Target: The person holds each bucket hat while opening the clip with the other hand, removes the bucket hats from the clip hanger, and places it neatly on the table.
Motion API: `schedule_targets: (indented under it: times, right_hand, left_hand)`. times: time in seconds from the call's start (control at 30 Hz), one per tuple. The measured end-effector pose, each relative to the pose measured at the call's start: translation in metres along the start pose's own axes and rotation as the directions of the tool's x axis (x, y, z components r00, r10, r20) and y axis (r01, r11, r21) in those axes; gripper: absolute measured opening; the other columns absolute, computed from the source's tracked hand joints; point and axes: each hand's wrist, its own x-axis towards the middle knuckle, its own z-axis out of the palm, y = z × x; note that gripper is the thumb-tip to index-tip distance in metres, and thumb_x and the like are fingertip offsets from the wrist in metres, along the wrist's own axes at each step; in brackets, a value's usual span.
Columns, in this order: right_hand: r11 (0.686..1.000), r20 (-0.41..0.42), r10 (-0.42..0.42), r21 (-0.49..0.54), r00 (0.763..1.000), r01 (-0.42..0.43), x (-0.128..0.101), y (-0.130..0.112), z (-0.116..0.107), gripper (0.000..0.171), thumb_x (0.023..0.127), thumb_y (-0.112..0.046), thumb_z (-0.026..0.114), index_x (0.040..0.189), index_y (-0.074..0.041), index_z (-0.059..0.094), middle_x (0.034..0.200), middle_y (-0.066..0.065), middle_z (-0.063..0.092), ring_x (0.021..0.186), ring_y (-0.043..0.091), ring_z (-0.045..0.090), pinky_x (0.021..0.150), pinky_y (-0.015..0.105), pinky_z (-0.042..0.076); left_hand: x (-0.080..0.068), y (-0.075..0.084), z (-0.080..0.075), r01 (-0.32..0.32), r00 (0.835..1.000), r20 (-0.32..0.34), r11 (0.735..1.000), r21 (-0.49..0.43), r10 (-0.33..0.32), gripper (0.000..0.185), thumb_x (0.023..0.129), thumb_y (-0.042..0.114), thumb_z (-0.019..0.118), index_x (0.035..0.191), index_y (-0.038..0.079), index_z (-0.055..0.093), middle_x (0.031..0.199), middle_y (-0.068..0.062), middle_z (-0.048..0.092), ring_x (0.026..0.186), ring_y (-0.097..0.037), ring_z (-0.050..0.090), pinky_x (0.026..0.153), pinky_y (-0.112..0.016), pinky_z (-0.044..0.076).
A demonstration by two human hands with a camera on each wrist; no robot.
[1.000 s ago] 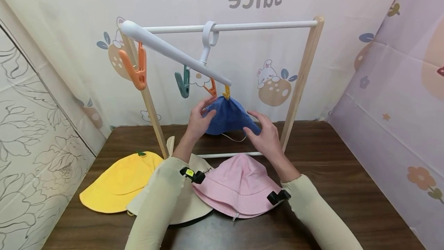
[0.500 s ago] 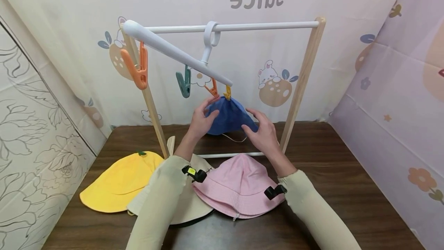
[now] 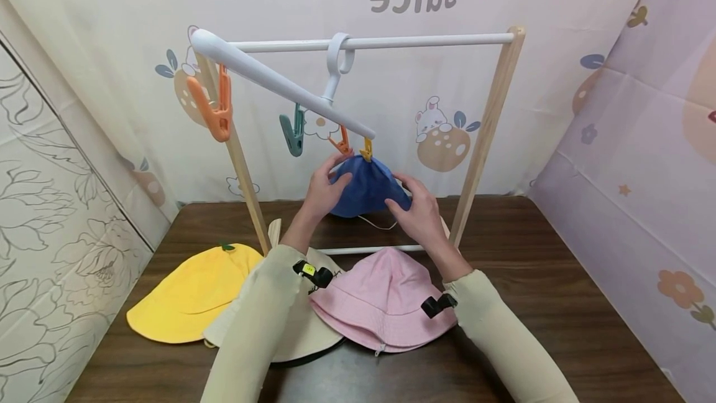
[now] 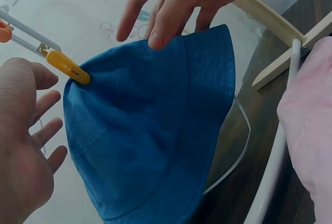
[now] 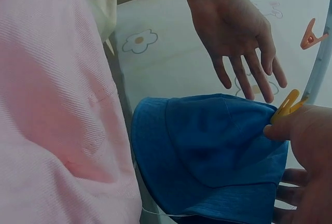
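Note:
A blue bucket hat point(image 3: 366, 188) hangs by its crown from a yellow clothespin point(image 3: 366, 150) at the near right end of a white hanger bar point(image 3: 279, 86). My left hand point(image 3: 324, 188) is beside the hat's left side, fingers spread and loosely bent; the left wrist view shows a gap between this hand point(image 4: 26, 130) and the cloth. My right hand point(image 3: 419, 210) is at the hat's right side, thumb apart from the fingers. In the right wrist view the thumb of my right hand point(image 5: 311, 156) overlaps the crown edge, while its other fingers are partly hidden behind the hat.
A wooden rack point(image 3: 492, 117) carries the hanger, which also holds orange clothespins point(image 3: 218, 107) and a green clothespin point(image 3: 293, 131). On the dark wooden table point(image 3: 537, 303) lie a yellow hat point(image 3: 196, 297), a cream hat point(image 3: 304, 328) and a pink hat point(image 3: 386, 297).
My right hand has moved left, closer to the hat. My left hand has stayed nearly in place, and the hat still hangs from the yellow clothespin.

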Motion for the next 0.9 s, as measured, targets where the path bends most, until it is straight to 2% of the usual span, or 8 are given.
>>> schedule_targets:
  times: [0.17, 0.67, 0.9]
  right_hand:
    - [1.000, 0.011, -0.004, -0.007, 1.000, 0.004, 0.001, -0.003, 0.001, 0.061, 0.098, -0.010, 0.084, 0.156, -0.008, 0.065, 0.158, 0.022, 0.067, 0.145, 0.045, 0.066, 0.122, 0.062, 0.052]
    - [1.000, 0.034, -0.017, -0.001, 0.999, 0.017, 0.002, -0.006, 0.002, 0.059, 0.100, -0.005, 0.080, 0.157, -0.008, 0.063, 0.158, 0.021, 0.068, 0.146, 0.045, 0.066, 0.123, 0.064, 0.052]
    - [0.999, 0.024, -0.039, -0.001, 0.999, 0.039, 0.001, -0.003, 0.003, 0.059, 0.100, -0.004, 0.080, 0.157, -0.009, 0.064, 0.156, 0.021, 0.070, 0.143, 0.046, 0.068, 0.120, 0.063, 0.053]
  left_hand:
    - [0.003, 0.003, 0.000, -0.021, 1.000, 0.005, 1.000, 0.007, 0.021, 0.051, 0.113, 0.002, 0.060, 0.163, 0.006, 0.056, 0.167, -0.018, 0.062, 0.166, -0.037, 0.046, 0.135, -0.067, 0.035]
    - [0.009, 0.010, 0.004, -0.026, 1.000, 0.010, 0.999, 0.025, 0.026, 0.051, 0.112, 0.001, 0.062, 0.163, 0.006, 0.057, 0.164, -0.019, 0.064, 0.162, -0.038, 0.051, 0.135, -0.066, 0.036]
    - [0.013, 0.007, 0.008, -0.054, 0.998, 0.017, 0.999, 0.005, 0.054, 0.051, 0.111, -0.001, 0.063, 0.162, 0.003, 0.057, 0.162, -0.022, 0.065, 0.159, -0.040, 0.054, 0.134, -0.067, 0.038]
